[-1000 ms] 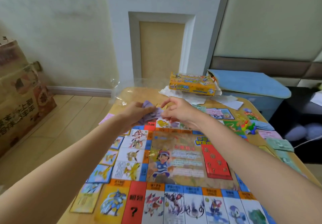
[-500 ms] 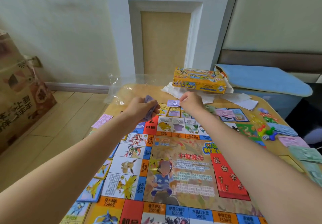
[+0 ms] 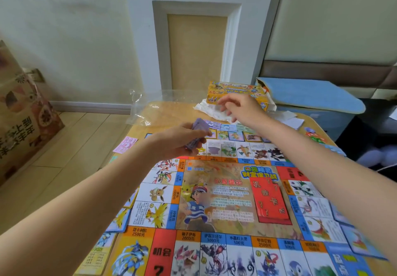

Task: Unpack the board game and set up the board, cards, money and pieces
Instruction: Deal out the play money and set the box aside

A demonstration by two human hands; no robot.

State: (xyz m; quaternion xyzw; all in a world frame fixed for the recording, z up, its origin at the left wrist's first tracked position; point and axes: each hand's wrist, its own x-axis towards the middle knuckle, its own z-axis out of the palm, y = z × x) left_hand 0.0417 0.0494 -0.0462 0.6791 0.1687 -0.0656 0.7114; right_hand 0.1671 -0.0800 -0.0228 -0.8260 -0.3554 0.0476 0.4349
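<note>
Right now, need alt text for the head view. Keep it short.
A person's left hand grips a stack of purple play money above the far edge of a colourful game board on a wooden table, while the right hand hovers open and empty near the yellow game box. Red cards lie on the board.

- Left hand (image 3: 182, 138) grips a purple stack of notes (image 3: 198, 133) over the board's (image 3: 225, 200) far edge.
- Right hand (image 3: 240, 108), fingers loose, hovers near the yellow box (image 3: 232, 92) at the table's (image 3: 171, 112) far edge.
- Red card deck (image 3: 270, 202) lies on the board.
</note>
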